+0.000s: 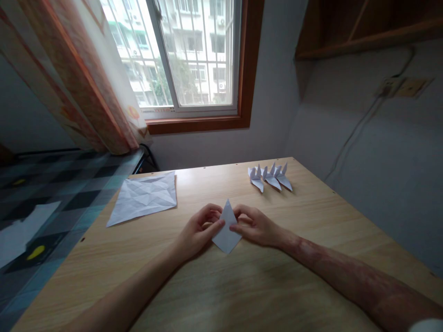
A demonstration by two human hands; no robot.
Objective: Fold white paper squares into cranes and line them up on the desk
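Observation:
A white folded paper kite shape [227, 237] is held between my two hands over the middle of the wooden table, its narrow point facing the window. My left hand [206, 226] pinches its left edge, thumb on top and fingers curled behind. From the other side, my right hand [254, 223] grips the right edge the same way, thumb on the face of the paper. The fingertips under the paper are partly hidden. Beyond my right hand stand several white origami cranes [272, 177] in a row. To the left lies a creased, unfolded paper sheet [147, 193].
The wooden table [194, 290] ends at a back edge below a barred window [200, 55]. On the left is a bed with a checked cover [79, 198] and loose white paper [26, 233]. A wall shelf [377, 27] and a plugged-in cable [356, 127] are at right.

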